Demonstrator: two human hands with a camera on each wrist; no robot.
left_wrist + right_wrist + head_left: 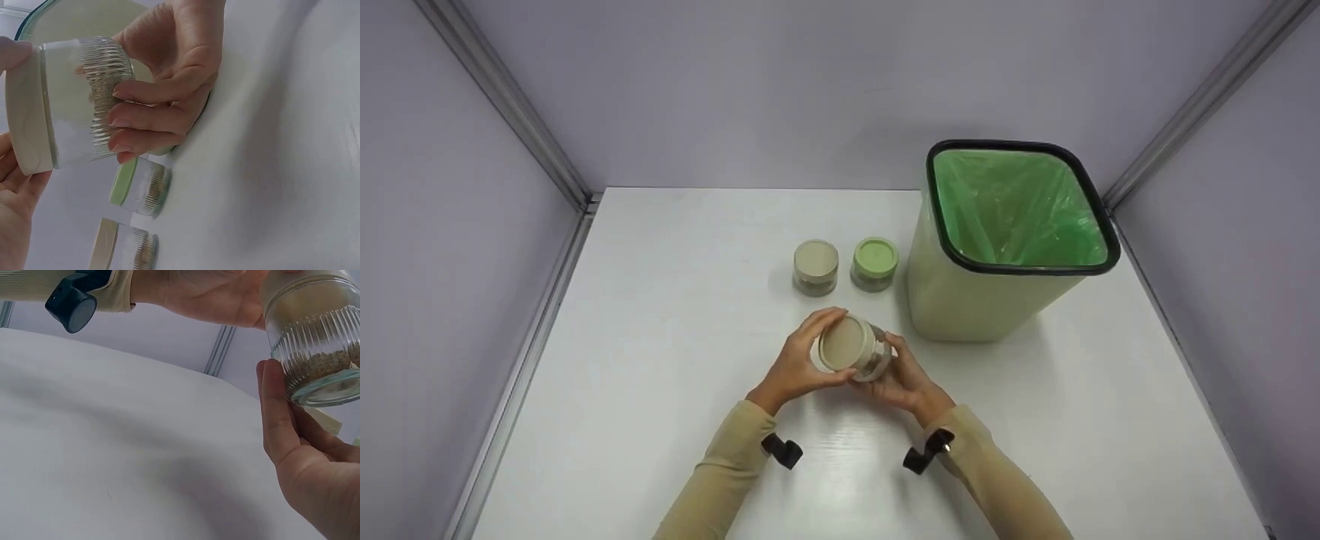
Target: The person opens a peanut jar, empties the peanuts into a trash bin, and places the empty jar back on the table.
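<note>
A small ribbed glass jar [861, 352] with a beige lid [841, 343] is held tilted above the white table [660, 360], lid facing me. My left hand [802, 358] wraps its fingers and thumb round the lid. My right hand [901, 373] grips the glass base. In the left wrist view the right hand's fingers [147, 115] curl over the ribbed glass of the jar [70, 109], which holds some brownish grains. From the right wrist, the jar's base [322, 349] sits against the right thumb [275, 410].
Two more jars stand behind the hands, one with a beige lid [815, 266] and one with a green lid [874, 262]. A pale green bin [960, 300] lined with a green bag stands at the right. Grey walls enclose the table.
</note>
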